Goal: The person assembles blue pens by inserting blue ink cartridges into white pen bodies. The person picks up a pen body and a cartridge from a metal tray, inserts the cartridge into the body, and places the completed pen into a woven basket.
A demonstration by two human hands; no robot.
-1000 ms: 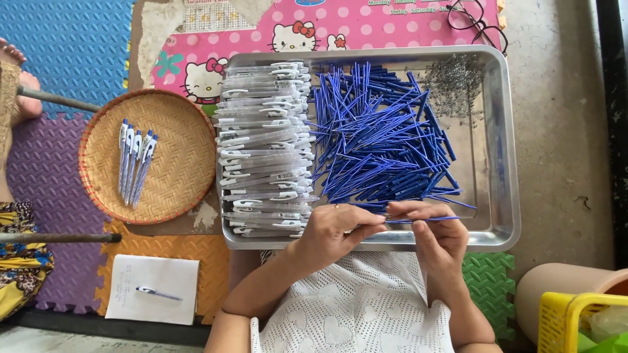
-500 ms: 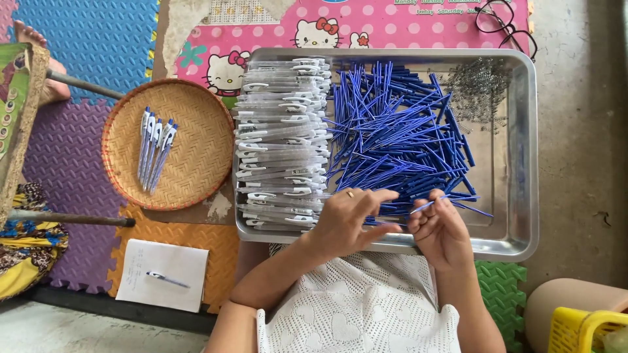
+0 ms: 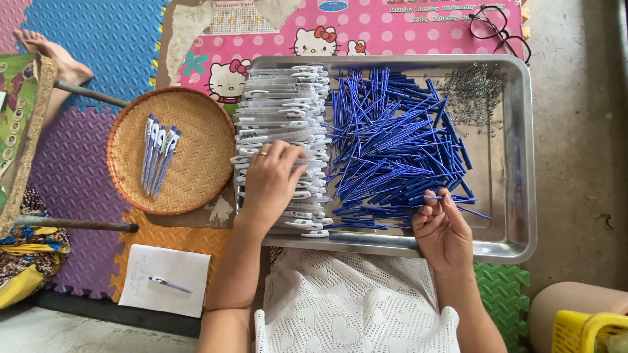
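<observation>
My left hand [image 3: 271, 180] lies with its fingers spread on the stack of white pen barrels [image 3: 281, 104] at the left of the metal tray [image 3: 526, 163]; no barrel is lifted. My right hand [image 3: 441, 229] is over the tray's near edge and pinches a thin blue refill [image 3: 433, 197] at its fingertips. The loose heap of blue refills [image 3: 392, 131] fills the tray's middle, just beyond that hand. A cluster of small metal springs [image 3: 474, 91] sits in the far right corner.
A round woven basket [image 3: 196, 163] to the left of the tray holds several assembled pens [image 3: 157, 153]. A paper sheet with a pen [image 3: 163, 281] lies near left. Eyeglasses [image 3: 500, 29] rest beyond the tray. A yellow crate [image 3: 589, 330] is at the near right. Another person's foot [image 3: 46, 49] is far left.
My hands have separated: the left moved left onto the white barrels, and the right stayed by the tray's near edge with the blue refill. The camera view shifted.
</observation>
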